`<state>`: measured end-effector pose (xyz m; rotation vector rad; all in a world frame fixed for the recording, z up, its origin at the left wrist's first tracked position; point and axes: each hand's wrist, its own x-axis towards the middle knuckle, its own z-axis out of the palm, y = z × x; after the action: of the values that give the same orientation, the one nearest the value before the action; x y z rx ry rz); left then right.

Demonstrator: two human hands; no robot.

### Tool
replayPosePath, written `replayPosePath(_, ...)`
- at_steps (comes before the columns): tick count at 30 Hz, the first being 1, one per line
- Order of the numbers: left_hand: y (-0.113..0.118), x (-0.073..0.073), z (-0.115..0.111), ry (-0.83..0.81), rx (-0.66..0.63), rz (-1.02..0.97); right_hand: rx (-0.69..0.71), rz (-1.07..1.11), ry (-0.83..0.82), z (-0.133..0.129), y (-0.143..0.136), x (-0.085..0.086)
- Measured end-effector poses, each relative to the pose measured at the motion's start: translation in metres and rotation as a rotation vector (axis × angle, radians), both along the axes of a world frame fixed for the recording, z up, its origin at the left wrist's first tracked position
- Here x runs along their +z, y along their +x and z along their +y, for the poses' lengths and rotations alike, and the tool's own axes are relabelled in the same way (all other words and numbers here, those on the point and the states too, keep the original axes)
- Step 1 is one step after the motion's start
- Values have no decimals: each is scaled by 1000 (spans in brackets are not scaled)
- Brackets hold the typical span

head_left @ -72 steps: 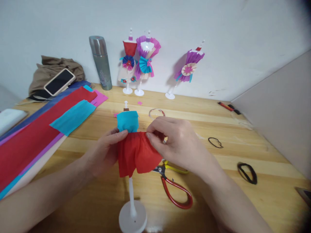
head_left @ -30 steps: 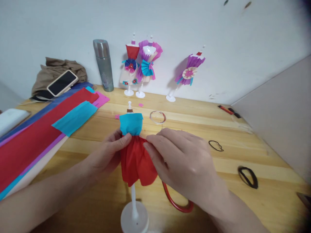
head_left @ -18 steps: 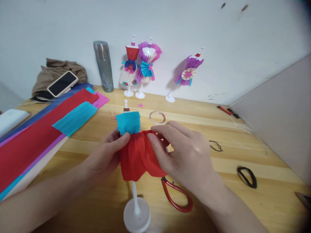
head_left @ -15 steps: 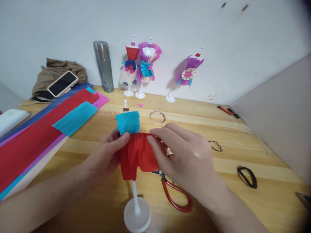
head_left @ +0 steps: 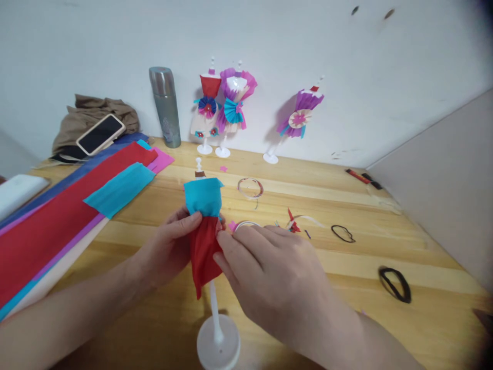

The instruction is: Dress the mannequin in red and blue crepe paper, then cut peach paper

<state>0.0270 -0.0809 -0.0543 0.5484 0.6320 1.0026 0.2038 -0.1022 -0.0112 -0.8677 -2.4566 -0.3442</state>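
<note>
A small white mannequin on a round stand (head_left: 218, 341) wears a turquoise paper top (head_left: 203, 196). Below it, red paper (head_left: 205, 249) hangs round the waist like a skirt. My left hand (head_left: 169, 244) grips the figure at the waist from the left, its thumb pressing where turquoise meets red. On the other side my right hand (head_left: 269, 277) is closed on the red paper's right edge, close against the figure; its fingertips are partly hidden.
Paper strips (head_left: 57, 221) and a phone (head_left: 100, 134) lie left. A flask (head_left: 165, 107) and dressed mannequins (head_left: 208, 105) stand by the wall. Tape (head_left: 250, 188), red scraps (head_left: 293, 225) and black bands (head_left: 395, 284) lie centre and right.
My right hand has moved left and down, drawing the red paper in from the right against the figure. The red-handled scissors seen earlier are now out of sight. My left hand stays at the waist.
</note>
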Motion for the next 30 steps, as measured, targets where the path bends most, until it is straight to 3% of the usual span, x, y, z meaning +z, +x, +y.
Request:
replayPosePath(6,-3,-3,2,73,-80,-34,-11,23,23,-4,-5,-3)
replayPosePath(12,-3,-3,2,97,-83,-36,-3,46,-29,-2,0,-3)
replayPosePath(30,1,-5,3,6,-58,7,-17,333,-544,18,14,13)
